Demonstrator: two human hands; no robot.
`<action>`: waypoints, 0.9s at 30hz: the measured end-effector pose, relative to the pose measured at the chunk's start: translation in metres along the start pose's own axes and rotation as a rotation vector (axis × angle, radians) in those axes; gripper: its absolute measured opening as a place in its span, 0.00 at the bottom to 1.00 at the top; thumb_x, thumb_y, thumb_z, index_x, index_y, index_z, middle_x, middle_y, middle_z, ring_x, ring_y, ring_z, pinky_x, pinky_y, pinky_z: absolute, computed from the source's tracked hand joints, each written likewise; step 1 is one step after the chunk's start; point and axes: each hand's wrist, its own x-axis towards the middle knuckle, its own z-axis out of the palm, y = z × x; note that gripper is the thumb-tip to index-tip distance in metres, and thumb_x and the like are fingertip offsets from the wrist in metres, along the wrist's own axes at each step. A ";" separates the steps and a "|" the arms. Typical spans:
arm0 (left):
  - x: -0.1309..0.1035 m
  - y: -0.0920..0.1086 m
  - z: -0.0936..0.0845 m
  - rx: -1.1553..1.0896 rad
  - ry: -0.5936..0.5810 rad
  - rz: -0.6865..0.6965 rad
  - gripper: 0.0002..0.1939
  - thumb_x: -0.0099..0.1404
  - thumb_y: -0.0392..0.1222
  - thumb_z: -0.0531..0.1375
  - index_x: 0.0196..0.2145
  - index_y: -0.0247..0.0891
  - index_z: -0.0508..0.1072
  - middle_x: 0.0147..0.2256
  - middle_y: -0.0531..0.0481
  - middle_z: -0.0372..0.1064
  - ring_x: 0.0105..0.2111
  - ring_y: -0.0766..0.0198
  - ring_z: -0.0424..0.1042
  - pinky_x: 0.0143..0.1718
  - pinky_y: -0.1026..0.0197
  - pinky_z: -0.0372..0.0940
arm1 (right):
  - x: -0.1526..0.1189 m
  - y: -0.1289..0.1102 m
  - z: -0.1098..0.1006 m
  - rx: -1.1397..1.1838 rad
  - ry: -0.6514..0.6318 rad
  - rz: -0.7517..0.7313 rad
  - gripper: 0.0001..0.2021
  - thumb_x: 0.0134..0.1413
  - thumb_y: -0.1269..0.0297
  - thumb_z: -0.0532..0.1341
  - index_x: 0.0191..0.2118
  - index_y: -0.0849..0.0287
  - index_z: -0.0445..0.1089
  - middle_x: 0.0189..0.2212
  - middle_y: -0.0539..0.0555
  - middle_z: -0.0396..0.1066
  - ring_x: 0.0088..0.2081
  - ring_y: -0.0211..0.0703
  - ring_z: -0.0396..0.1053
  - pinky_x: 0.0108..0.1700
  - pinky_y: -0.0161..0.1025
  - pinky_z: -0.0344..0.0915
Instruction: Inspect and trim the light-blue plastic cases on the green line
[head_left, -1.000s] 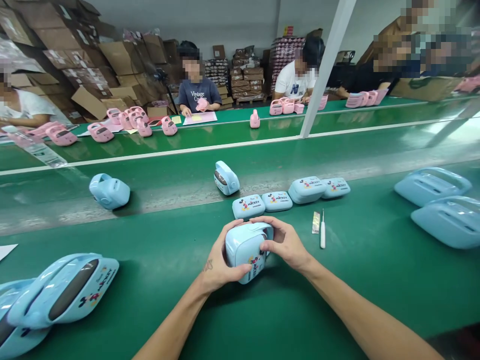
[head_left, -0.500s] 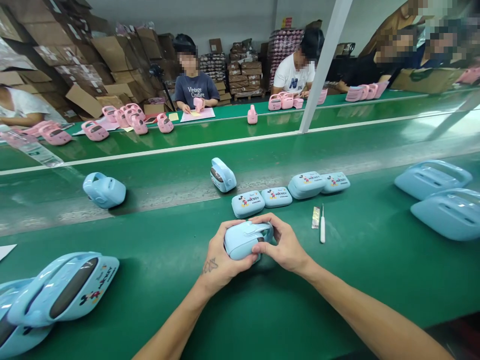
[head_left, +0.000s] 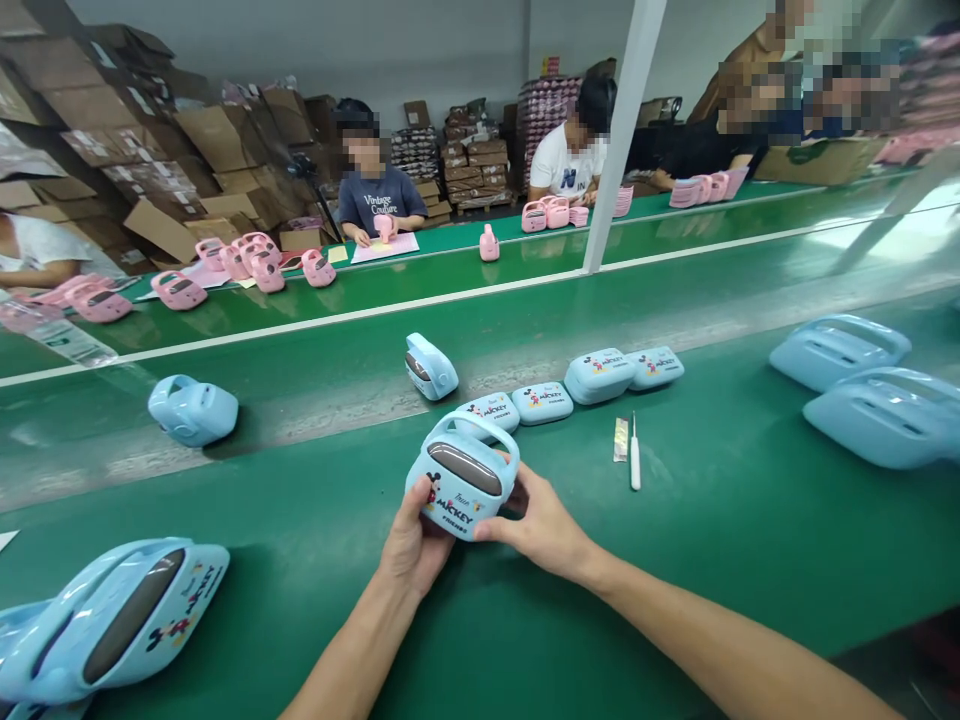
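Observation:
Between my hands is a light-blue plastic casing [head_left: 459, 505] with a loop handle on top, a dark window and a printed Mickey picture facing me. My left hand [head_left: 416, 535] grips its left side, thumb on the print and fingers underneath. My right hand [head_left: 536, 520] holds the lower right corner, with the thumb at the bottom edge and the other fingers behind. Just beyond it lie several printed light-blue panels [head_left: 544, 403] in a row. A white-handled pick tool [head_left: 635, 462] and a small yellowish strip [head_left: 621, 440] lie to the right.
Similar blue casings [head_left: 154, 625] lie at the near left, and more blue casings [head_left: 840, 352] at the right. Two stand on the grey strip, one a handled casing [head_left: 430, 368]. Across the line, co-workers sit by pink casings [head_left: 178, 290]. A white post [head_left: 622, 140] rises there.
The casing has been turned in my hands, so its printed front and window now face me with the handle up. My left hand has shifted to its lower left side. The view has swung slightly.

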 end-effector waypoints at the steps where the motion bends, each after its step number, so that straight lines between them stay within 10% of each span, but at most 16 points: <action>1: 0.001 0.002 -0.001 0.037 -0.047 0.005 0.27 0.43 0.51 0.78 0.39 0.42 0.78 0.36 0.50 0.81 0.36 0.55 0.78 0.39 0.58 0.72 | 0.000 -0.005 -0.001 -0.043 0.023 -0.016 0.36 0.41 0.54 0.77 0.58 0.54 0.68 0.50 0.56 0.78 0.54 0.55 0.75 0.58 0.51 0.71; 6: 0.004 0.015 -0.002 0.377 -0.226 0.102 0.41 0.35 0.42 0.80 0.49 0.39 0.76 0.39 0.47 0.80 0.39 0.54 0.78 0.39 0.61 0.70 | 0.003 -0.019 -0.018 -0.205 -0.031 -0.125 0.38 0.43 0.61 0.76 0.61 0.55 0.67 0.53 0.55 0.76 0.57 0.55 0.72 0.61 0.51 0.68; 27: -0.004 -0.006 0.010 0.485 -0.063 0.192 0.41 0.38 0.46 0.78 0.50 0.38 0.74 0.40 0.47 0.80 0.43 0.50 0.78 0.46 0.56 0.71 | 0.011 -0.013 -0.029 -0.003 -0.092 -0.009 0.35 0.46 0.53 0.74 0.60 0.55 0.66 0.51 0.54 0.74 0.53 0.52 0.71 0.57 0.46 0.66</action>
